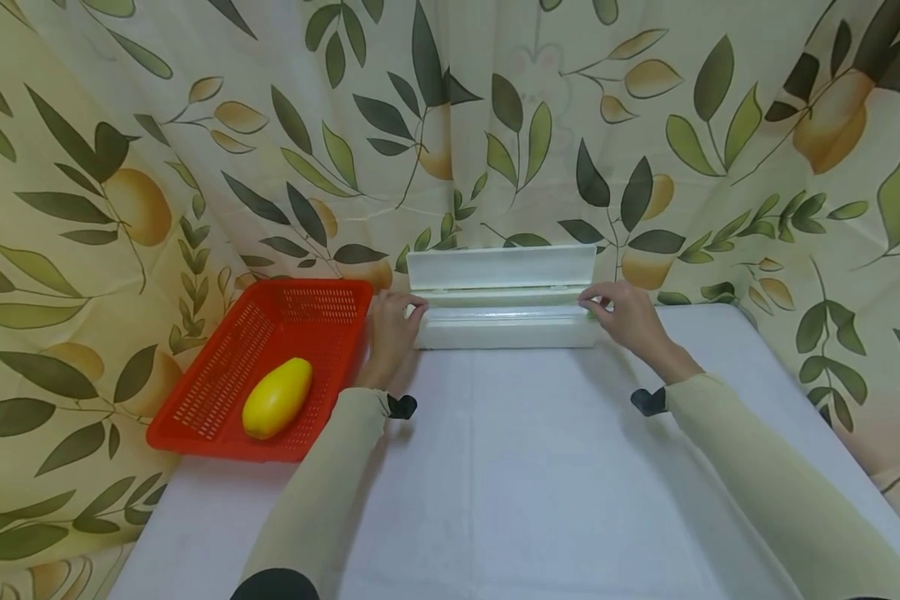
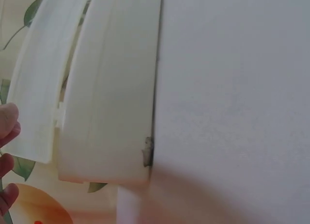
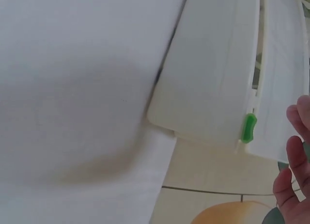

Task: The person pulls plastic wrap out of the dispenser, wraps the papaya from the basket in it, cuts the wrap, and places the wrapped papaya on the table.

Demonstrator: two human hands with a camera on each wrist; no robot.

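Observation:
A long white cling film dispenser (image 1: pixel 506 336) lies across the far side of the table, its lid (image 1: pixel 502 268) raised at the back. A shiny strip of clear cling film (image 1: pixel 506 314) shows along its opening. My left hand (image 1: pixel 394 329) is at the left end, thumb and forefinger pinching the film's edge there. At the right end my right hand (image 1: pixel 630 317) pinches the film in the same way. Only fingertips of the left hand (image 2: pixel 7 151) and right hand (image 3: pixel 296 156) show in the wrist views, overlapping the lid's outer edge. A green tab (image 3: pixel 249 128) sits on the dispenser's right end.
Left of the dispenser stands a red plastic basket (image 1: pixel 167 429), close beside my left forearm, with a yellow papaya-like fruit (image 1: pixel 277 398) inside. A white cloth covers the table (image 1: pixel 517 467). A leaf-and-fruit patterned curtain (image 1: pixel 510 192) hangs right behind the dispenser.

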